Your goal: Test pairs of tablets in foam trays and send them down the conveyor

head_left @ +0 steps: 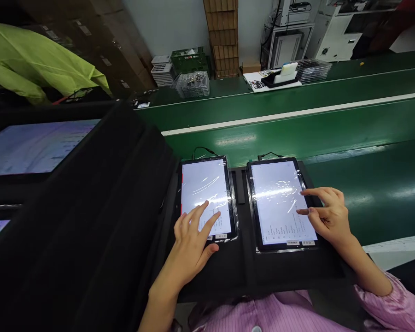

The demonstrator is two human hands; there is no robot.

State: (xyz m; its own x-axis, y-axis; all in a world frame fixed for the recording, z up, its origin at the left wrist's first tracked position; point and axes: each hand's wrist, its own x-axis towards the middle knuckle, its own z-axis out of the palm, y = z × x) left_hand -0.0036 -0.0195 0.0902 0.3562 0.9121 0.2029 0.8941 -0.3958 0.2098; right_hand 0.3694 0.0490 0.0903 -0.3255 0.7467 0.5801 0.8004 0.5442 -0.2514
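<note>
Two tablets with lit, pale screens and clear protective film lie side by side in a black foam tray (224,276). My left hand (192,235) is over the lower part of the left tablet (203,180), fingers spread and holding nothing; its fingertips are at the screen. At the right edge of the right tablet (274,198) is my right hand (330,214), with its index and another finger stretched toward the screen and nothing in its grip. Small text rows show on both screens. Whether the fingertips touch the glass I cannot tell. A cable runs from the top of each tablet.
A black foam partition (124,184) rises on the left, with another lit screen (37,147) behind it. Beyond the tray runs a green conveyor bench (331,120) with a white rail. At the back are clear plastic trays (193,85), a green crate (189,60) and stacked cardboard (223,37).
</note>
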